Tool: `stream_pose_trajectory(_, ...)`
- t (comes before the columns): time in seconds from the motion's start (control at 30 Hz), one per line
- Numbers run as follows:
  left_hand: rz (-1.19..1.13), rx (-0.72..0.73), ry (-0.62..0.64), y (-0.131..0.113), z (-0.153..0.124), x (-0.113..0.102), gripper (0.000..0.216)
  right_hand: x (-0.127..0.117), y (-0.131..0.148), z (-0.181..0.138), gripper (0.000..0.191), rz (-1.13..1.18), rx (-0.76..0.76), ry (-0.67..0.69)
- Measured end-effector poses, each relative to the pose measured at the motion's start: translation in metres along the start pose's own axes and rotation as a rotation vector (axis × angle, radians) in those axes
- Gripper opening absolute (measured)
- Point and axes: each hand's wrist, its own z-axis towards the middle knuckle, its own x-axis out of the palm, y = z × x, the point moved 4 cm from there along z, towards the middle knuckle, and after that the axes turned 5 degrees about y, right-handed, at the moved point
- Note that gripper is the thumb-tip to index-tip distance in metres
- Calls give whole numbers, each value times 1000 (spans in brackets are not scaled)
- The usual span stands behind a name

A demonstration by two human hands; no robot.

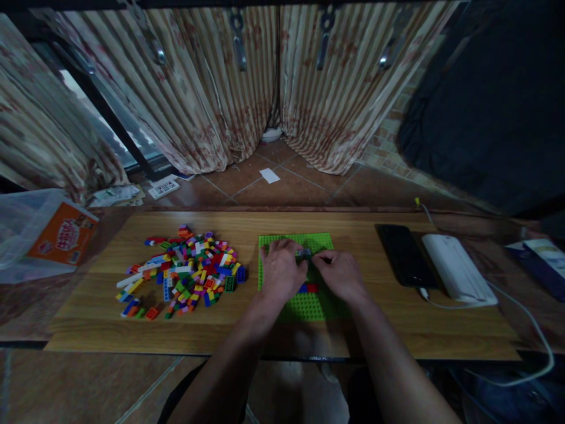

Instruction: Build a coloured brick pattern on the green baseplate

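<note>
Both hands are over the green plate (311, 310), which lies flat on the tabletop (212, 340) in front of the person, its near edge toward them. The left hand (282, 268) arches over the plate's left part with its fingers bent down; the right hand (339, 272) comes in from the other side, thumb and forefinger drawn close together. A narrow gap parts the hands, and in it, toward the plate's far side, sits a small greyish piece (303, 253); whether either hand is clamped on it or only beside it, I cannot tell. For fine work like this, it would seem best to let one hand steady the piece while the other lines it up square with the studs, then to press straight down from above, since a slanted push would likely leave one edge raised. Light, even pressure should also keep the plate from sliding on the wood. The red brick (312, 288) and the blue brick (302, 288) lie nearer the person, close to the left wrist, so that wrist is best kept lifted. The loose pile (194, 271) lies to the left, well apart from the plate.
</note>
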Motion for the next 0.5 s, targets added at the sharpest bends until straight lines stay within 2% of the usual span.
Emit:
stream_pose_trajectory(0.27,-21,-6,4,0,0,0,20,1,0,2,25,-4,28,32)
stream_pose_trajectory(0.5,-17,-73,51,-4,3,0,20,1,0,3,24,-18,46,30)
